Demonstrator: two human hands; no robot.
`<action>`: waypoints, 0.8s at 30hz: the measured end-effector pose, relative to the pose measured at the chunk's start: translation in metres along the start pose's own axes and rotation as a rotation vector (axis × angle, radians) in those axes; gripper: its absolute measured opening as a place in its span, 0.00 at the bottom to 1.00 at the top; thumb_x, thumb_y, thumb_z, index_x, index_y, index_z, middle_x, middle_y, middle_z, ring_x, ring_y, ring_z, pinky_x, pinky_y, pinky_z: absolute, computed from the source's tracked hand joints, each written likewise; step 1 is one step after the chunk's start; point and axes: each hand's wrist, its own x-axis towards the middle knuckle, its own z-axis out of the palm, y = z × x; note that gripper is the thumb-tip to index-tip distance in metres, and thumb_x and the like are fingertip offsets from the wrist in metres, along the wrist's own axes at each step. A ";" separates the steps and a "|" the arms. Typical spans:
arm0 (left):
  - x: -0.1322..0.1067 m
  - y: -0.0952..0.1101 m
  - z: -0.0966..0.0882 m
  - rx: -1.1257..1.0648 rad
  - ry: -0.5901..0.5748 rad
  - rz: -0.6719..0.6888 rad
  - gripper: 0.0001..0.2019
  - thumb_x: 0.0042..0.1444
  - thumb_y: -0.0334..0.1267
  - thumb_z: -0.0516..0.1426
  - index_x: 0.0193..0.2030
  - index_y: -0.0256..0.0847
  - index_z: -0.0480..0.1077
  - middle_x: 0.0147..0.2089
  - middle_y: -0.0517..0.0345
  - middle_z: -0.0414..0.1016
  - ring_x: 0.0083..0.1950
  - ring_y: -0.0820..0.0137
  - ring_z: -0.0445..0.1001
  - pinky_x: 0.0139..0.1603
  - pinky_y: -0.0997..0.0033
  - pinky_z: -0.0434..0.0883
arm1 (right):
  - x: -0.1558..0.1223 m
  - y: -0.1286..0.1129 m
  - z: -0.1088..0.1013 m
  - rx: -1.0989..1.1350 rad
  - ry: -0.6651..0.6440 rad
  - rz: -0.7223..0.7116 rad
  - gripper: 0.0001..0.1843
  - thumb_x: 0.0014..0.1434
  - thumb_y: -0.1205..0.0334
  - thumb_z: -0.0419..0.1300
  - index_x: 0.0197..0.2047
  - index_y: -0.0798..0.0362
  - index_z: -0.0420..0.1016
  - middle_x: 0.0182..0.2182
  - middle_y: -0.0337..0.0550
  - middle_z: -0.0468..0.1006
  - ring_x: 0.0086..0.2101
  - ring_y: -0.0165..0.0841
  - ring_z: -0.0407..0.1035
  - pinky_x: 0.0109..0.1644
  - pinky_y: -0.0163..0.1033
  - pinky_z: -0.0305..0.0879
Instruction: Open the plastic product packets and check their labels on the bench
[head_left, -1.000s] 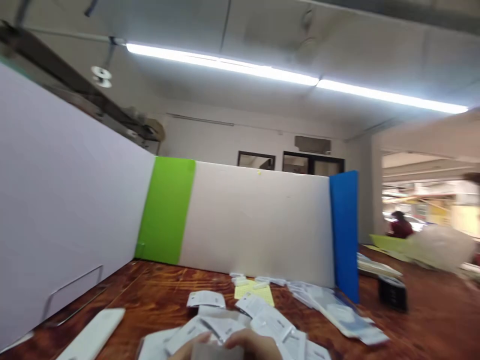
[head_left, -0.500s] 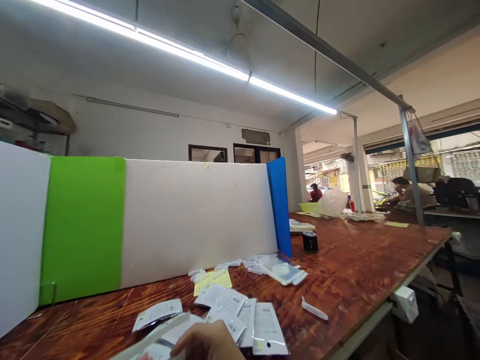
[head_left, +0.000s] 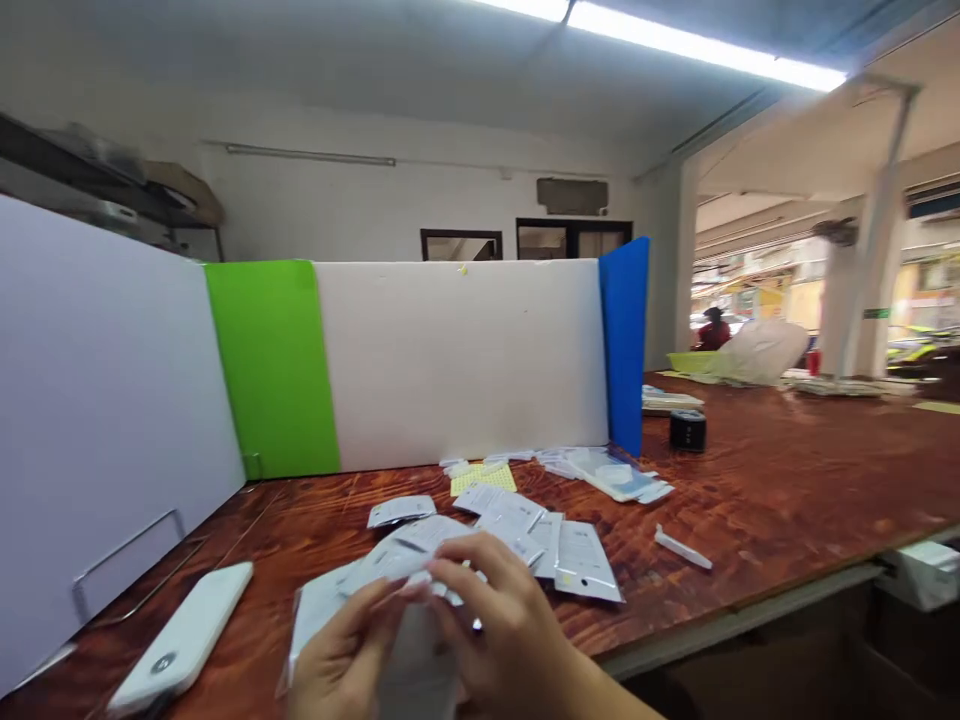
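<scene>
My left hand (head_left: 341,655) and my right hand (head_left: 499,630) are low in the view, both closed on a clear plastic packet (head_left: 416,650) held between them over the wooden table (head_left: 787,490). Their fingertips pinch its top edge. Just beyond the hands lies a loose heap of white printed packets (head_left: 525,530). A white power bank (head_left: 184,640) lies to the left of my left hand.
White, green (head_left: 274,365) and blue (head_left: 626,335) foam panels wall in the back and left. A yellow sheet (head_left: 484,478), a stack of clear sleeves (head_left: 611,475), a small white strip (head_left: 682,548) and a black tape roll (head_left: 688,430) lie further back. A person (head_left: 712,330) sits far right.
The view swung right and then back left and down. My hands, only partly visible before at the bottom edge, are now in full view, gripping the packet.
</scene>
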 end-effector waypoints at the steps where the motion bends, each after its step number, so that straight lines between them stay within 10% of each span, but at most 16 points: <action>1: -0.005 0.004 0.002 0.013 -0.039 0.021 0.16 0.39 0.53 0.66 0.30 0.44 0.80 0.35 0.56 0.83 0.38 0.57 0.79 0.39 0.70 0.76 | 0.000 -0.002 -0.002 0.004 -0.005 0.007 0.10 0.58 0.71 0.56 0.43 0.56 0.73 0.36 0.50 0.77 0.37 0.36 0.72 0.40 0.42 0.73; 9: -0.041 0.020 0.016 0.090 -0.142 0.119 0.15 0.56 0.46 0.55 0.44 0.41 0.75 0.26 0.59 0.79 0.26 0.67 0.74 0.29 0.74 0.68 | -0.003 -0.014 -0.012 -0.001 -0.004 -0.083 0.07 0.59 0.73 0.56 0.39 0.57 0.73 0.31 0.48 0.80 0.30 0.33 0.75 0.32 0.36 0.73; 18: -0.039 0.016 0.014 0.065 -0.005 -0.040 0.10 0.53 0.45 0.58 0.35 0.44 0.63 0.24 0.60 0.76 0.25 0.66 0.73 0.27 0.73 0.65 | 0.002 -0.019 -0.008 0.026 -0.061 -0.074 0.09 0.61 0.71 0.53 0.39 0.57 0.75 0.32 0.49 0.82 0.32 0.35 0.78 0.34 0.36 0.76; 24: -0.034 0.012 0.011 0.063 -0.212 0.119 0.12 0.58 0.46 0.54 0.42 0.42 0.72 0.31 0.56 0.80 0.27 0.68 0.73 0.31 0.73 0.67 | 0.000 -0.014 -0.006 0.040 -0.100 -0.048 0.11 0.62 0.71 0.52 0.41 0.57 0.76 0.34 0.50 0.82 0.33 0.36 0.78 0.36 0.37 0.77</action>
